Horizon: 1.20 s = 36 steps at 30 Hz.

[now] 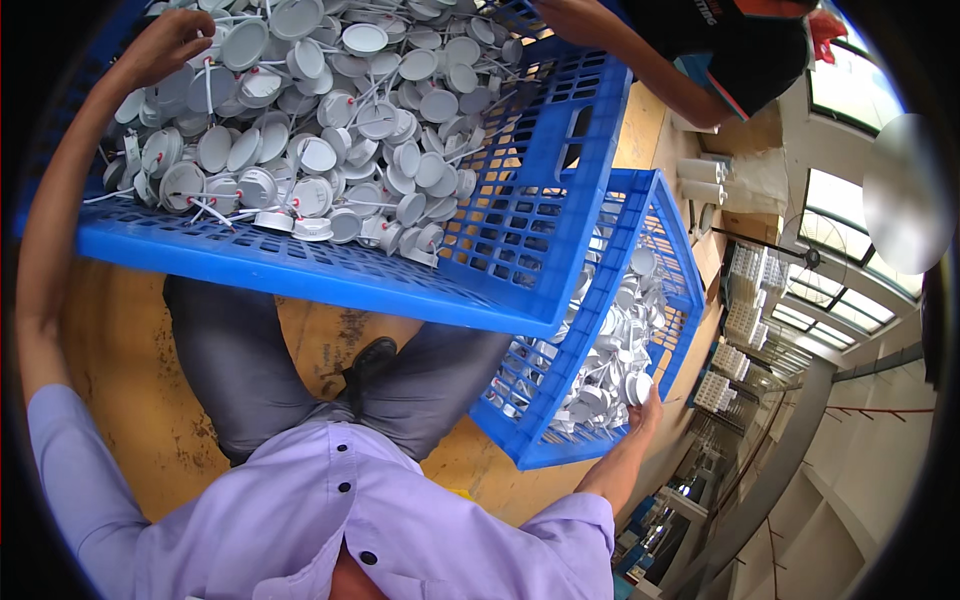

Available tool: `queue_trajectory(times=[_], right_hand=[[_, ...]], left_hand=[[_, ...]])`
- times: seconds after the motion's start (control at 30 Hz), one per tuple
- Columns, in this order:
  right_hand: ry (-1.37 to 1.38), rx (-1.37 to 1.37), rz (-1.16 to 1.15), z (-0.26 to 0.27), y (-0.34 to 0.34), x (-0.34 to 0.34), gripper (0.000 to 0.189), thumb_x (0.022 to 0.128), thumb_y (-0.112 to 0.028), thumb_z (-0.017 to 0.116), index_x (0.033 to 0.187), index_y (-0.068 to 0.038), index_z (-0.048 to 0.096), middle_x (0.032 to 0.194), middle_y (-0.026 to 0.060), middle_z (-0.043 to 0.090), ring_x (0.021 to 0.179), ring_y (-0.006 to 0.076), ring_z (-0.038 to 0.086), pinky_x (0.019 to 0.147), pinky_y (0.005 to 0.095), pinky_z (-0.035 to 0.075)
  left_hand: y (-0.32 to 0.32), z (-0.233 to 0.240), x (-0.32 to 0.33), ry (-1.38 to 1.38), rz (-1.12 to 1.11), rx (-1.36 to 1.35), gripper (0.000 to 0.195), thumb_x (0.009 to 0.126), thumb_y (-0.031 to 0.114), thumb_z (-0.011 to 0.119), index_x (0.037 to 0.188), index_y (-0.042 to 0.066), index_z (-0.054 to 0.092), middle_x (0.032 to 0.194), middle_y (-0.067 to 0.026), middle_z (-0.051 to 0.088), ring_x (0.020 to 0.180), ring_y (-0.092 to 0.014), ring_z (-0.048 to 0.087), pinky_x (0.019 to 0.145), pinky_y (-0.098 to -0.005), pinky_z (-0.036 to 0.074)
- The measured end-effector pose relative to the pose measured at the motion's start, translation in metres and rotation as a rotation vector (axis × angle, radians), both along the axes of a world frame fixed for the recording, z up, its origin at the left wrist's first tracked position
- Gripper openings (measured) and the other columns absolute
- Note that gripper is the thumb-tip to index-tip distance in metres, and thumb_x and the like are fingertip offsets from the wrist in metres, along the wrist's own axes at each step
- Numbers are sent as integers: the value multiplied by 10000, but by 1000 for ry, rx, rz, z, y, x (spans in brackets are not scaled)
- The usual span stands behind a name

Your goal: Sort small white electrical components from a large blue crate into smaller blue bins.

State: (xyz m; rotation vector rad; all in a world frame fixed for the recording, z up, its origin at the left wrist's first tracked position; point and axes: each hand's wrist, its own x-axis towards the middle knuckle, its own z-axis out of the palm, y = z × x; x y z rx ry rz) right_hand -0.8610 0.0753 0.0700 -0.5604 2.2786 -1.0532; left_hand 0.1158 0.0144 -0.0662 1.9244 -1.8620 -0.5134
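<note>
In front of me a blue plastic crate (315, 281) with slotted walls holds a heap of white round LED downlights (311, 154) with short white wires. Over its far-left part, my left hand (171, 46) hovers with curled fingers close to a downlight (211, 88) and its wire; whether it pinches anything cannot be made out. To my right stands a second blue crate (574, 356), also filled with downlights (600, 367). At its near right corner my right hand (646, 414) grips one white round downlight (639, 388) by its edge.
Another person's arm (652, 64) reaches to the big crate's far right side. My legs (232, 352) are under its near rim, above a worn yellowish floor (307, 330). White cylinders (701, 180), a standing fan (811, 259) and loaded racks (742, 307) stand off to the right.
</note>
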Motion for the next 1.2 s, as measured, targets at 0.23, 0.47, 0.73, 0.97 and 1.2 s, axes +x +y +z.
queue_trajectory(times=[0.23, 0.47, 0.73, 0.97, 1.2], right_hand=[[487, -206, 262, 57, -18, 39, 323, 861, -247, 579, 1029, 27, 618, 942, 116, 639, 827, 231, 606, 728, 372, 517], [480, -362, 729, 100, -93, 293, 434, 910, -309, 512, 1225, -13, 480, 1102, 137, 555, 958, 250, 570, 796, 366, 502], [438, 69, 1822, -116, -174, 579, 592, 793, -143, 644, 1314, 11, 408, 990, 91, 646, 877, 177, 598, 793, 274, 458], [-381, 293, 1169, -266, -232, 639, 418, 831, -230, 648, 1104, 67, 539, 947, 118, 641, 796, 195, 637, 704, 296, 516], [-404, 448, 1005, -294, -229, 671, 361, 843, -296, 622, 1098, -51, 549, 982, 83, 628, 827, 234, 627, 696, 398, 517]], left_hand=[[2, 15, -16, -146, 8, 57, 208, 765, 261, 629, 898, 106, 668, 776, -128, 662, 735, -287, 642, 654, -376, 507], [8, 31, -24, -105, 13, 45, 186, 760, 230, 610, 884, 105, 669, 781, -144, 656, 756, -313, 634, 685, -404, 496], [12, 38, -25, -124, 24, 21, 141, 737, 161, 635, 791, 32, 642, 788, -162, 638, 760, -348, 617, 662, -411, 481], [13, 44, -21, -175, 78, -58, 112, 710, 100, 621, 761, 3, 643, 757, -185, 636, 744, -348, 629, 639, -435, 498], [8, 48, -25, -163, 45, -30, 88, 719, 88, 611, 763, 17, 638, 756, -166, 638, 757, -335, 632, 636, -430, 505]])
